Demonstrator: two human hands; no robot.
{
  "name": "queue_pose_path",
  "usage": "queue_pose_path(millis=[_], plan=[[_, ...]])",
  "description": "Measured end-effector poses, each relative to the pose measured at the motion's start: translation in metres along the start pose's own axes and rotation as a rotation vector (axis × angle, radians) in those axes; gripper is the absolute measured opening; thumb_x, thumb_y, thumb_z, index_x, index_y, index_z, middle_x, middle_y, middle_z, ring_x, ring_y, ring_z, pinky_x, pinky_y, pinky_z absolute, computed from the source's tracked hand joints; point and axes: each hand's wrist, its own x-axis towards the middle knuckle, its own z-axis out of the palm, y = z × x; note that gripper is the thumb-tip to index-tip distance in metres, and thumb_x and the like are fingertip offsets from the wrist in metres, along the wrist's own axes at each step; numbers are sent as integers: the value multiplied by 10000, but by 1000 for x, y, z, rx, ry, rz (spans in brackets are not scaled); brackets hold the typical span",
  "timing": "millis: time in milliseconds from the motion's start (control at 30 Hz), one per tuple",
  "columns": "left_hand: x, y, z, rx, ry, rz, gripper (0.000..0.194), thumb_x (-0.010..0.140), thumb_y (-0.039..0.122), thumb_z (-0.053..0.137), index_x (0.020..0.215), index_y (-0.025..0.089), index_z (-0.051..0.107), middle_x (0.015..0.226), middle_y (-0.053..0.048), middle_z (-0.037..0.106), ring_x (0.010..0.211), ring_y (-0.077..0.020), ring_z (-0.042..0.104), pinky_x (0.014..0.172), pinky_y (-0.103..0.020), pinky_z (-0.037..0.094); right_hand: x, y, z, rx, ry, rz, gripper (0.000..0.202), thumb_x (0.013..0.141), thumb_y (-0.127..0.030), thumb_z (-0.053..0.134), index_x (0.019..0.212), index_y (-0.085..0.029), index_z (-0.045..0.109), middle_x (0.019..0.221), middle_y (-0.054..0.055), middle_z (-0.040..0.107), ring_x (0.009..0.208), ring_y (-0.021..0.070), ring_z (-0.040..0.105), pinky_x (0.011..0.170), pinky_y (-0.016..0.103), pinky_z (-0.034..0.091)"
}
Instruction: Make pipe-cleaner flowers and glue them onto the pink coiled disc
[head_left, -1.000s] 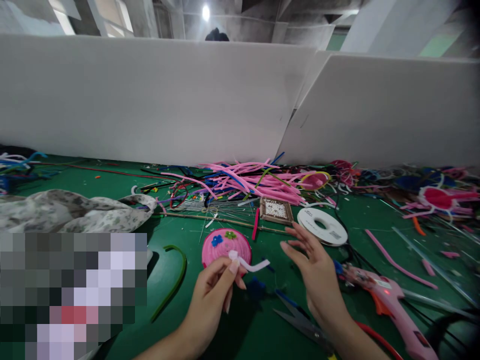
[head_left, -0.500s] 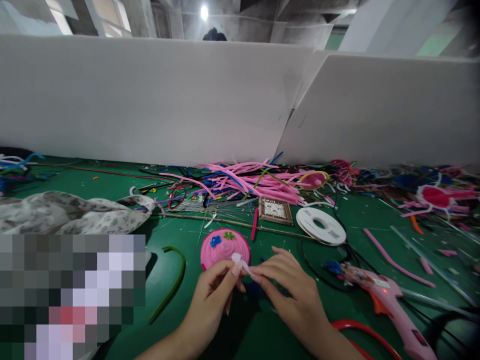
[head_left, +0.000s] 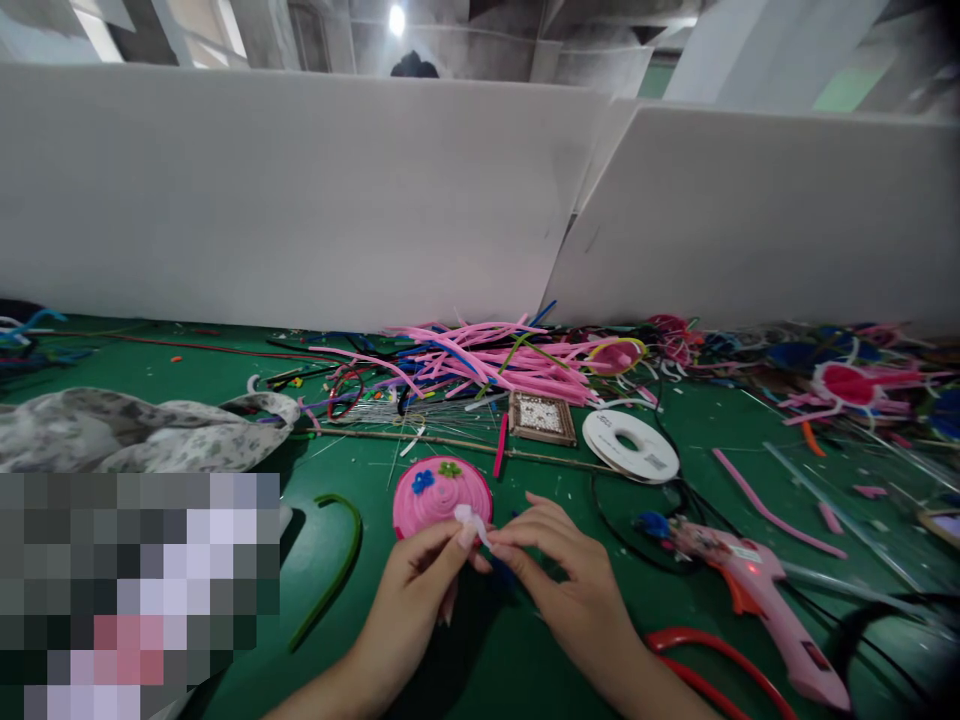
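Between my hands is a short white pipe cleaner (head_left: 466, 514), curled into small loops at its left end. My left hand (head_left: 420, 585) pinches the looped part between thumb and fingers. The tail on the other side is held by the thumb and fingertips of my right hand (head_left: 566, 575). Just behind them a round pink coiled disc (head_left: 442, 492) lies on the green table, bearing a blue flower (head_left: 424, 482) and a green flower (head_left: 450, 469). My left fingers overlap its near edge from this viewpoint; whether they touch it I cannot tell.
A pink hot glue gun (head_left: 772, 590) lies at right, its light red, beside red-handled pliers or cutters (head_left: 712, 645). A ribbon spool (head_left: 630, 447), a bead-filled frame (head_left: 541, 417) and piled pink pipe cleaners (head_left: 517, 365) lie behind. A bent green pipe cleaner (head_left: 345, 565) is left.
The whole view has shifted slightly, so things appear a little further left. Both hands keep their pinch on the white pipe cleaner, with little visible finger movement.
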Motion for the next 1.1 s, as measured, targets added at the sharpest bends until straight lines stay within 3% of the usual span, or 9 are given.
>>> queue_pose_path(millis=[267, 467, 700, 900, 1100], plan=[[1, 2, -3, 39, -33, 35, 363, 828, 494, 554, 704, 153, 557, 599, 49, 482, 419, -48, 346, 380, -166, 250, -1, 0, 2, -65, -69, -122, 112, 840, -145, 609, 884, -243, 638, 762, -42, 691, 719, 124, 626, 953, 425, 375], [1, 0, -8, 108, -66, 60, 370, 852, 481, 527, 651, 176, 469, 512, 86, 303, 428, -59, 246, 388, -184, 178, 0, -2, -2, -120, -142, -152, 111, 848, -132, 604, 872, -240, 615, 778, -52, 682, 746, 116, 599, 986, 410, 314], [1, 11, -9, 98, -250, -35, 443, 769, 575, 568, 610, 175, 466, 447, 96, 317, 377, -49, 250, 360, -180, 171, -1, 1, -4, -121, -89, -171, 88, 859, -149, 589, 849, -236, 604, 753, -55, 664, 721, 114, 585, 992, 405, 300], [-1, 3, -3, -39, -169, -41, 357, 872, 485, 479, 700, 172, 497, 491, 85, 389, 378, -45, 307, 362, -164, 216, -1, 0, 1, -125, -43, -106, 70, 877, -203, 565, 813, -227, 578, 738, -47, 652, 714, 119, 605, 980, 396, 340], [0, 5, -4, -23, -172, -19, 344, 854, 478, 514, 699, 171, 487, 540, 80, 395, 407, -45, 304, 375, -165, 222, -3, -3, 3, -105, -60, -100, 62, 879, -205, 566, 824, -232, 569, 730, -41, 640, 705, 124, 590, 977, 421, 326]])
